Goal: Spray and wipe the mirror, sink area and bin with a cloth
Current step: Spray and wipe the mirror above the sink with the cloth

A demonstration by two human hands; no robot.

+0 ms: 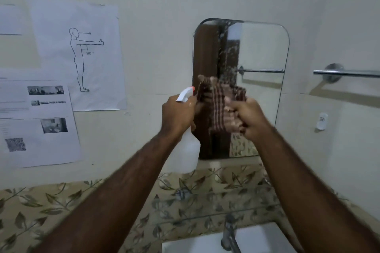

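A rounded wall mirror (261,47) hangs ahead, with spray droplets down its left-centre. My left hand (176,115) grips a white spray bottle (190,150), its nozzle pointing toward the mirror's lower left. My right hand (248,117) holds a brown checked cloth (220,100) against the lower part of the glass; the cloth and hand are mirrored there. Below, the white sink (257,238) and its metal tap (228,234) show at the bottom edge. No bin is in view.
Printed paper sheets (78,55) are taped on the wall at left. A chrome towel rail (347,73) juts from the wall at right, with a small white wall hook (321,121) below it. Leaf-patterned tiles (61,207) run behind the sink.
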